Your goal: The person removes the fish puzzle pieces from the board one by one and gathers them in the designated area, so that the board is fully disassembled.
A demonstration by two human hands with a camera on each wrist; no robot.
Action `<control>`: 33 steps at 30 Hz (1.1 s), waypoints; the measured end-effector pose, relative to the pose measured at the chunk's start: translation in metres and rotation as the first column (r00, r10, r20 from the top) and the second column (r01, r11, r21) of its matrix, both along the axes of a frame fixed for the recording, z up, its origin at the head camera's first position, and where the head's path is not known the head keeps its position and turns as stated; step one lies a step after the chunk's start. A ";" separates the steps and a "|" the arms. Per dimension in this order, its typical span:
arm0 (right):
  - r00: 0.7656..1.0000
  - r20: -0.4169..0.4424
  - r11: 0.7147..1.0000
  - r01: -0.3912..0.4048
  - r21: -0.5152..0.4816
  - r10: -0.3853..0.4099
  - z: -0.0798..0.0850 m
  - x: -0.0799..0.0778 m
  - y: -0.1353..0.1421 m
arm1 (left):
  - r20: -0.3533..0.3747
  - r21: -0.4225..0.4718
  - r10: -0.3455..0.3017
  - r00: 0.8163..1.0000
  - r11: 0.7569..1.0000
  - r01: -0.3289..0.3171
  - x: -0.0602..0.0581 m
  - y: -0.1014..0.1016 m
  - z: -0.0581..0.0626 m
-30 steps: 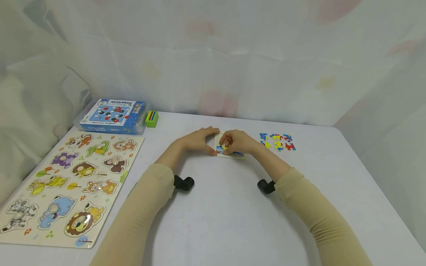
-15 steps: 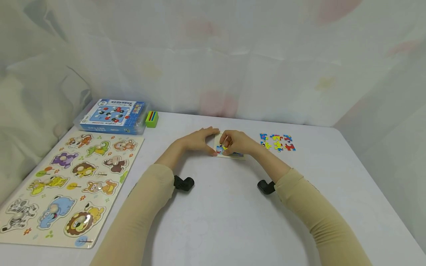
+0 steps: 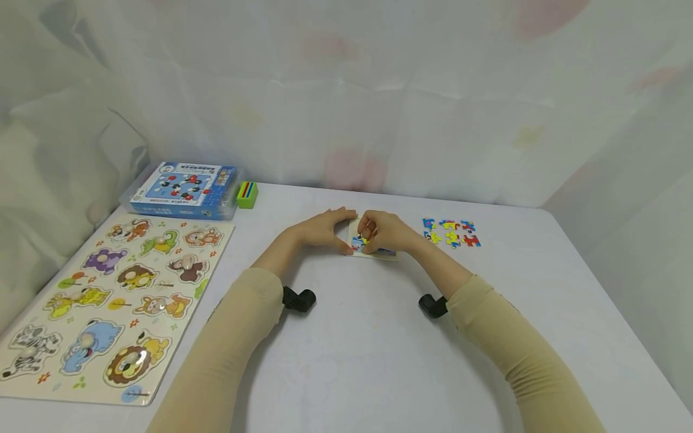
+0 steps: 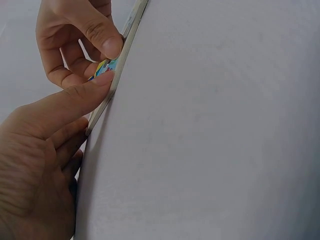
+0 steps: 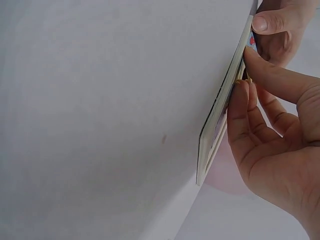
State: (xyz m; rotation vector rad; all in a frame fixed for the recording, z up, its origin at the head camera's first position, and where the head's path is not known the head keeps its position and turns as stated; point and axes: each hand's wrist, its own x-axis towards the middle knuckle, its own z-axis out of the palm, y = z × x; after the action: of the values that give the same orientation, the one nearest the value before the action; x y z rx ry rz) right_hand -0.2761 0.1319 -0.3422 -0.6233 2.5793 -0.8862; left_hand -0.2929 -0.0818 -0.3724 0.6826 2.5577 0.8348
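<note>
A small jigsaw board (image 3: pixel 373 257) with a pale rim and a partly covered blue and yellow picture lies on the white table. My left hand (image 3: pixel 322 228) rests at its left side, fingers extended, thumb on the rim near the front left corner. Over the board, my right hand (image 3: pixel 392 231) pinches a small yellowish puzzle piece (image 5: pixel 242 80) between thumb and fingers, low against the picture. The fingers hide most of that piece and much of the picture. Several loose puzzle pieces (image 3: pixel 452 237), blue, yellow and red, lie to the right of the right hand.
A large animal knob puzzle (image 3: pixel 124 304) covers the table's left side. Behind it sits a plastic case with a blue molecule-picture box (image 3: pixel 181 189), and beside that a small green block (image 3: pixel 247 195). A pale curtain (image 3: pixel 379 102) hangs behind the table.
</note>
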 end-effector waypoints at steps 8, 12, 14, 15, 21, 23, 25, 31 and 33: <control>0.999 -0.052 1.000 -0.014 -0.025 0.013 0.002 0.001 -0.001 | 0.002 0.007 -0.002 1.000 1.000 0.002 0.001 -0.001 0.000; 0.997 -0.072 0.999 -0.009 -0.041 0.006 0.003 0.002 -0.001 | 0.000 0.000 -0.002 1.000 1.000 0.002 0.001 -0.001 0.001; 0.997 -0.079 0.999 -0.004 -0.044 0.000 0.004 0.002 -0.001 | -0.002 -0.004 -0.003 1.000 1.000 0.003 0.001 -0.001 0.001; 0.997 -0.079 0.999 -0.001 -0.045 -0.003 0.004 0.002 -0.001 | -0.003 -0.004 -0.005 1.000 1.000 0.005 0.001 -0.001 0.001; 0.997 -0.081 0.999 0.008 -0.047 -0.012 0.004 0.002 -0.001 | -0.004 -0.011 0.000 1.000 1.000 0.000 0.000 -0.001 0.001; 0.997 -0.077 0.999 0.006 -0.050 -0.010 0.004 0.001 -0.001 | -0.003 -0.009 0.001 1.000 1.000 -0.001 0.000 0.000 0.001; 0.998 -0.069 0.998 0.001 -0.056 -0.005 0.005 0.000 -0.001 | 0.003 -0.006 0.003 1.000 1.000 -0.003 0.000 -0.001 0.001; 0.999 -0.034 0.997 0.022 -0.075 -0.025 0.010 -0.002 0.003 | 0.016 -0.009 0.005 1.000 1.000 -0.005 0.000 -0.001 -0.001; 0.999 -0.024 0.996 0.035 -0.078 -0.037 0.013 -0.002 0.005 | 0.011 -0.009 0.003 1.000 1.000 -0.002 -0.001 -0.001 -0.001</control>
State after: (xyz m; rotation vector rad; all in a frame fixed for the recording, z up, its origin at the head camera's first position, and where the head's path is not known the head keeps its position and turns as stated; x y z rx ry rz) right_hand -0.2779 0.1371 -0.3288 -0.6156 2.5968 -1.0010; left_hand -0.2934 -0.0832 -0.3732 0.6702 2.5512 0.8249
